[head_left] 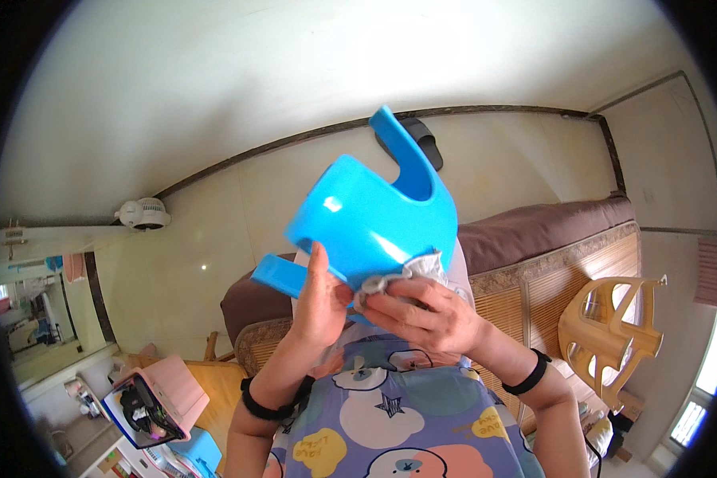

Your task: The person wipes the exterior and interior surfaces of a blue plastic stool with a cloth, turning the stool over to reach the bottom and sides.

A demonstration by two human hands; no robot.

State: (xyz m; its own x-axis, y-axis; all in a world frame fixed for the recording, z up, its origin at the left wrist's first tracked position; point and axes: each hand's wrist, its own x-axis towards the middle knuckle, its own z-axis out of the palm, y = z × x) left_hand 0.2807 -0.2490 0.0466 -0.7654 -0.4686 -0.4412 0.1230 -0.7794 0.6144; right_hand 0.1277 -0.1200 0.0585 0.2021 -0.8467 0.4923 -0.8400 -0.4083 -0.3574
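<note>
Before me, tilted over my lap, is a glossy blue plastic stool (364,206) with broad legs and curved cut-outs. My left hand (319,308) grips its lower left part, with the thumb raised along the outside and the fingers partly hidden by the stool. A crumpled greyish-white cloth (427,267) is bunched under the fingers of my right hand (433,316), which presses it against the stool's lower right side. The cloth touches the blue surface.
A tan plastic stool (609,334) lies tipped on a bed with a bamboo mat (502,310) and brown bedding (544,233). One black slipper (425,140) rests on the floor. A white fan (146,213) stands at left; a pink bin (176,391) holds assorted items.
</note>
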